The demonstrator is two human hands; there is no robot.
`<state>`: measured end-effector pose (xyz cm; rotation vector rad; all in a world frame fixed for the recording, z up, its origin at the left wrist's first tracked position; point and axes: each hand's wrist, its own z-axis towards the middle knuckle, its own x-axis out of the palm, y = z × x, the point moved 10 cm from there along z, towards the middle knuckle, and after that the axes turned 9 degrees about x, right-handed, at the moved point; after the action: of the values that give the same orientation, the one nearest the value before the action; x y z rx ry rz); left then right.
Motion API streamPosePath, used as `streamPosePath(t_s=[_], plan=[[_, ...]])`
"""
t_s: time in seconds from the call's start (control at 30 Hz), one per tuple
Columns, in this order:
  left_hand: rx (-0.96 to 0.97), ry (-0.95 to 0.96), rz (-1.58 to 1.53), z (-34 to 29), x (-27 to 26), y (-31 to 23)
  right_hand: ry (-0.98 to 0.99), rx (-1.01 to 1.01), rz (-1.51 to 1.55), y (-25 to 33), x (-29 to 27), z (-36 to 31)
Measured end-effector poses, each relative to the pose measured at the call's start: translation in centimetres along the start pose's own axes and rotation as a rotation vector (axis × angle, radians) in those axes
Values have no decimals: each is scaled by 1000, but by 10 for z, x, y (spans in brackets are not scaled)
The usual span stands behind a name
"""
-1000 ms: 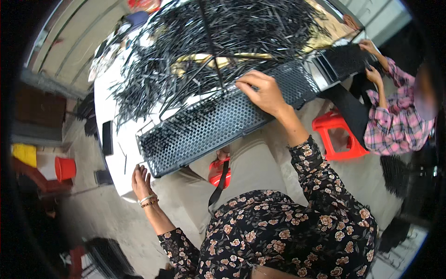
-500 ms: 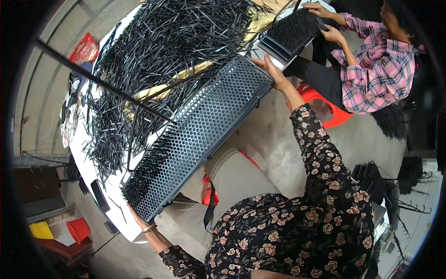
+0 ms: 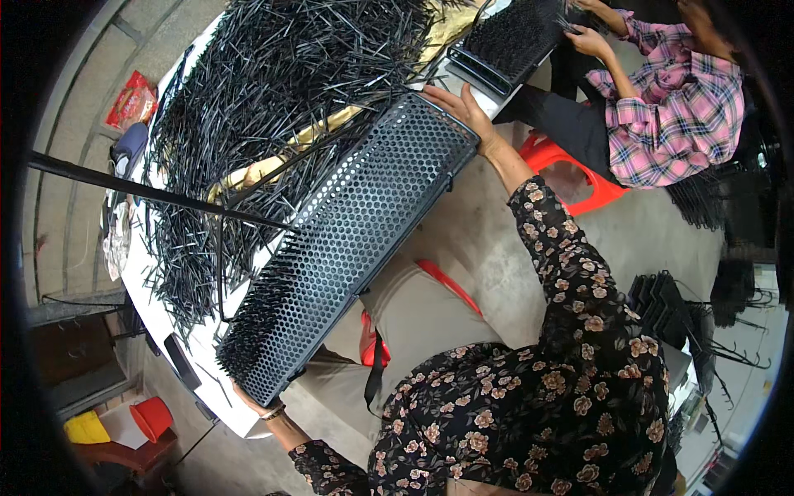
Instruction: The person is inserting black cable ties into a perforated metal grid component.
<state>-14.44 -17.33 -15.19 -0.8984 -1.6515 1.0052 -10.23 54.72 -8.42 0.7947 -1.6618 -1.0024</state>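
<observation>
A long black perforated tray (image 3: 376,190) lies slantwise in front of me, from lower left to upper right. Short thin black rods (image 3: 252,331) stand packed in its holes at the lower left end, while most other holes show bare. My left hand (image 3: 255,400) grips the near left end, its fingers partly hidden beneath the edge. At the far right end my right hand (image 3: 467,117) holds the short rim, with fingers stretched past the corner. A big heap of loose black plastic sticks (image 3: 281,99) covers the white table (image 3: 236,409) beyond the tray.
A dark rod (image 3: 157,192) slants over the heap from the left. Upper right, a co-worker in a plaid shirt (image 3: 670,107) handles sticks at a second filled tray (image 3: 517,37). A red stool (image 3: 579,178) stands nearby. Red and yellow containers (image 3: 150,419) are at lower left.
The view has shifted a little, and the tray appears slightly lower and further left. My right hand's fingers are more spread at the tray's corner. My left hand stays at its end.
</observation>
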Motion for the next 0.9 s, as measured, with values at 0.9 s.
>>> streamPosePath(t_s=[0.9], plan=[[-17,51,144,4,21,-18,-116,80,-138,-51,-50,24]])
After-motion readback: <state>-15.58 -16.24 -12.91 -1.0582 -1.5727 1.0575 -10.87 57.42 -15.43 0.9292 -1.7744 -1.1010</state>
